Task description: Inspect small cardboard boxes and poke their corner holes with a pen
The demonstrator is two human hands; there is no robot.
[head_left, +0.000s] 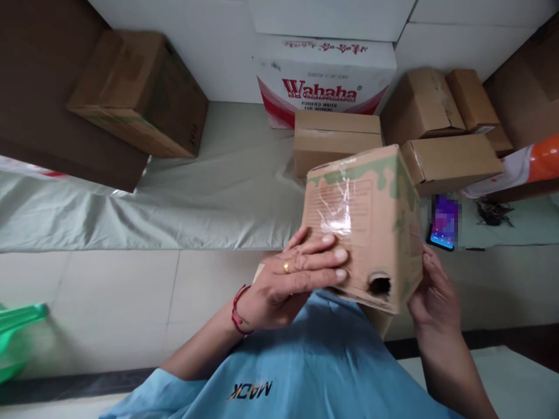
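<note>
A brown cardboard box with green print and clear tape is held tilted in front of my body. It has a dark round hole near one lower corner. My left hand, with a ring and a red wrist cord, presses against the box's near left part with fingers laid along it. My right hand grips the box's right side; its fingertips are partly hidden behind the box. Below the box, some of its underside or a flap shows against my blue shirt.
A cloth-covered surface bears a large box at left, a white Wahaha carton and a small box behind. At right are several cardboard boxes, a phone and an orange-and-white roll. A green bag is at lower left.
</note>
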